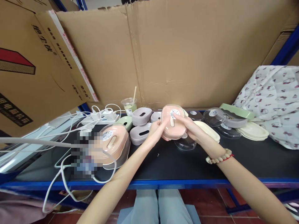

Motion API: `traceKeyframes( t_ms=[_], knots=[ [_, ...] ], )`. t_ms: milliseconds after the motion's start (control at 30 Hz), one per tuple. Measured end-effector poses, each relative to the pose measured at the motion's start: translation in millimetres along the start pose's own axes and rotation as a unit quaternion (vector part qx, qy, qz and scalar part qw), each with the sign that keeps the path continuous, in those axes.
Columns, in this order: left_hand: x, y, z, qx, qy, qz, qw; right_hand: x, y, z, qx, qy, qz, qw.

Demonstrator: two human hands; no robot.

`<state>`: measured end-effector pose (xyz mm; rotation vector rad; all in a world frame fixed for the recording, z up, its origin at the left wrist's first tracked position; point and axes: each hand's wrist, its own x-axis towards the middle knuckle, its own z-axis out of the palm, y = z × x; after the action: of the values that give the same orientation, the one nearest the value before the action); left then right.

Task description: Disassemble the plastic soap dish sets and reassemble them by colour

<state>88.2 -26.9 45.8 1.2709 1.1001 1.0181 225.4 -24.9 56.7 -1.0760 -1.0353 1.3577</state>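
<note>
Both my hands hold a pink lidded box (173, 130) with a clear top, a round sticker and a cream-coloured strip, raised a little above the dark tabletop. My left hand (157, 130) grips its left side, thumb on the top. My right hand (190, 125) closes round the right side, its thumb by the sticker. Under and behind the box, a clear lid (186, 143) lies on the table. To the left are grey-lilac oval boxes (141, 116) with dark slots. Cream lids or trays (208, 130) lie beside my right hand.
A larger pink box (118, 141) stands left, near white cables (62, 168) and a power strip (109, 116). A drink cup (129, 104) with a straw stands at the back. Clear lids (213, 116), cream trays (254, 130) and a patterned cloth (273, 99) lie right. Cardboard (187, 53) walls the back.
</note>
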Motion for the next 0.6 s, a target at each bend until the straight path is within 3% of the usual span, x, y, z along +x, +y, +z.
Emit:
traceKeyframes(
  t_ms=[67,133,233,300,400,467,500,533,600],
  knots=[
    [-5,-2,-1.5,0.064,0.009,0.036,0.997,1,-5,-3,0.017,-0.013,-0.01,1.0],
    [-21,-6,-4.5,0.141,0.053,0.122,0.981,3,-10,-6,0.035,-0.03,-0.014,0.999],
    [-61,-19,-12.9,0.241,0.16,0.25,0.924,4,-18,-5,0.043,-0.086,-0.001,0.995],
    [-88,-31,-21.7,0.286,0.234,0.328,0.87,3,-22,6,0.036,-0.121,0.011,0.992],
    [-111,-45,-39.2,0.358,0.341,0.45,0.744,0,-30,39,0.046,-0.17,0.013,0.984],
    [-112,-49,-52.5,0.396,0.428,0.465,0.666,-3,-34,70,0.056,-0.21,-0.001,0.976],
    [-109,-49,-59.4,0.405,0.468,0.448,0.644,-4,-35,87,0.051,-0.229,-0.009,0.972],
    [-106,-49,-66.4,0.405,0.503,0.419,0.638,-5,-35,103,0.036,-0.245,-0.014,0.969],
    [-101,-47,-80.2,0.377,0.541,0.35,0.665,-6,-31,130,-0.029,-0.265,-0.032,0.963]
  ],
)
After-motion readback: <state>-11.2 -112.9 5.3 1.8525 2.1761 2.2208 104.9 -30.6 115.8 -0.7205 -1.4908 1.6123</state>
